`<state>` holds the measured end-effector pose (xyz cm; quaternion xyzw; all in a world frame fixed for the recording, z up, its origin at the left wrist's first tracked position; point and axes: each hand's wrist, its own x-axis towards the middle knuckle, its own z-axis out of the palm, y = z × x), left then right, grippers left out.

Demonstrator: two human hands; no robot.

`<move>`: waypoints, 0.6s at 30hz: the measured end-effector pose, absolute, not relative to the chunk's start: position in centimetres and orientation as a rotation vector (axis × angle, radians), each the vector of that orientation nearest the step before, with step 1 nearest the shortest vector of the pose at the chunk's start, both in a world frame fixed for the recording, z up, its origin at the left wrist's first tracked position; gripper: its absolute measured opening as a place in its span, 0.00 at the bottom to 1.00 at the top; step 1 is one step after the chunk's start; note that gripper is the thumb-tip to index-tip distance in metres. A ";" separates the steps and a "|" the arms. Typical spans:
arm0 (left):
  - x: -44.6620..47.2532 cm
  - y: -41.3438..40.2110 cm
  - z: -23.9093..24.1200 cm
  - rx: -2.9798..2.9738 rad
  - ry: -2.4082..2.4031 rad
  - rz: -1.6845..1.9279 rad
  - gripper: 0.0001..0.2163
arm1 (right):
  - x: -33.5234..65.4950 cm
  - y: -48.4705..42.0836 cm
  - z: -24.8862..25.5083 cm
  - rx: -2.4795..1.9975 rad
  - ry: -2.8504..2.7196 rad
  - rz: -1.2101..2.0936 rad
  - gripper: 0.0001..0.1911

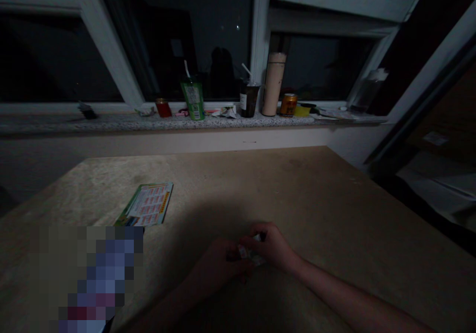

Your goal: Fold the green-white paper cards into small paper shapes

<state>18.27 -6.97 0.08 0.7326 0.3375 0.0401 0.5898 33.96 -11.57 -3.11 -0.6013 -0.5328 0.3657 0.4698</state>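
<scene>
Both my hands meet low over a tan table top in dim light. My left hand and my right hand are closed together on a small pale crumpled thing, perhaps paper or a wrapper; it is too dark to name it. The fingers of both hands pinch it between them, just above the table surface.
A printed green and orange leaflet lies flat to the left. A blurred-out patch covers the near left. The stone window sill behind holds a green carton, a dark cup, a tall beige flask, cans and scraps.
</scene>
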 end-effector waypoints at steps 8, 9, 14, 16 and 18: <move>17.8 -7.0 0.0 1.651 0.688 0.062 0.14 | 34.6 -11.7 -2.3 -1.307 -1.464 1.134 0.28; 17.8 -7.1 0.0 1.653 0.679 0.068 0.14 | 34.6 -11.7 -2.3 -1.303 -1.462 1.129 0.29; 18.0 -7.1 0.4 1.681 0.723 0.083 0.13 | 34.5 -11.8 -2.5 -1.308 -1.411 1.090 0.28; 18.1 -7.0 0.4 1.669 0.744 0.092 0.13 | 34.6 -11.7 -2.4 -1.290 -1.349 1.138 0.28; 18.2 -6.7 0.4 1.666 0.776 0.112 0.14 | 34.9 -11.6 -2.4 -1.244 -1.264 1.184 0.28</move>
